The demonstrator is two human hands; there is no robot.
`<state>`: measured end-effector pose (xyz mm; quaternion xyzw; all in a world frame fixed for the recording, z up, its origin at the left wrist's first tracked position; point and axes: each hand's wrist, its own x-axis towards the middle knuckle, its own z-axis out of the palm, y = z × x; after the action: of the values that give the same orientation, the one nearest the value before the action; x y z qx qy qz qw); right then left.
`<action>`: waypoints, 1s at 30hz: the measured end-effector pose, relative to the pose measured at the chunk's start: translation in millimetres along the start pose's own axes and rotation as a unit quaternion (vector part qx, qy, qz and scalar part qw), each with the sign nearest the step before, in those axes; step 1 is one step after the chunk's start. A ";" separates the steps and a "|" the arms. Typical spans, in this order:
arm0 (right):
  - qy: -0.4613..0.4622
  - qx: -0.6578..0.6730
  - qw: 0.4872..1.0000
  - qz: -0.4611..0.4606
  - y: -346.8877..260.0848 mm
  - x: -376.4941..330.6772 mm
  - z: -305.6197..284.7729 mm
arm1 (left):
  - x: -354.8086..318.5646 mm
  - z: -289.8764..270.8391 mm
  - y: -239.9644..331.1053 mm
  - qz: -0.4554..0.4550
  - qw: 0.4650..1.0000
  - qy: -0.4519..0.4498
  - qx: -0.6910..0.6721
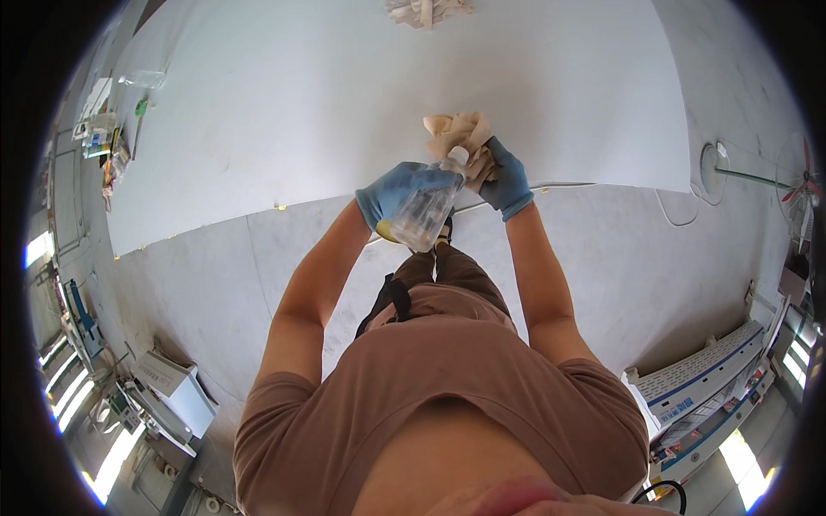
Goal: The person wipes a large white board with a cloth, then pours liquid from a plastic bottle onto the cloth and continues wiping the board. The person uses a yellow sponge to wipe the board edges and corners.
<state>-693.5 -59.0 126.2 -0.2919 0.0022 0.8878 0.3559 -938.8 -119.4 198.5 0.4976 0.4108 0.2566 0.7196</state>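
Our left hand (pixel 397 187) clasps a clear bottle (pixel 422 213), its top toward the beige rag (pixel 459 129) our right hand (pixel 508 178) pinches beside it, where too hard a squeeze could wet the counter (pixel 301 103) ahead.

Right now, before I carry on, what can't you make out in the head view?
All in the head view:
Right hand: some fingertips, hidden by the beige cloth.
Clear bottle: part of its side, covered by the left hand.
Cloth strips: far end, cut off by the top edge.
Small items, far left: too small to identify.
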 end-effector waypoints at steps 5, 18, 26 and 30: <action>0.024 -0.055 0.996 -0.064 -5.2 -2.5 8.2 | 4.7 3.7 7.7 -0.170 0.974 0.086 -0.122; 0.120 -0.900 0.271 -0.318 58.5 52.7 25.9 | -64.4 -43.5 -2.6 0.071 0.932 0.350 0.065; 0.191 -0.857 0.258 -0.404 -76.4 91.1 -42.9 | -33.1 -46.0 16.8 0.148 0.907 0.395 -0.017; 0.335 -0.862 0.176 -0.337 -278.9 92.6 -96.1 | 1.4 -40.7 30.0 0.135 0.889 0.436 -0.018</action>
<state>-520.6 187.4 55.2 -0.6567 -0.7438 -0.0591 0.1093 -971.3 -86.5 219.0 0.3734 0.6076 0.5498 0.4349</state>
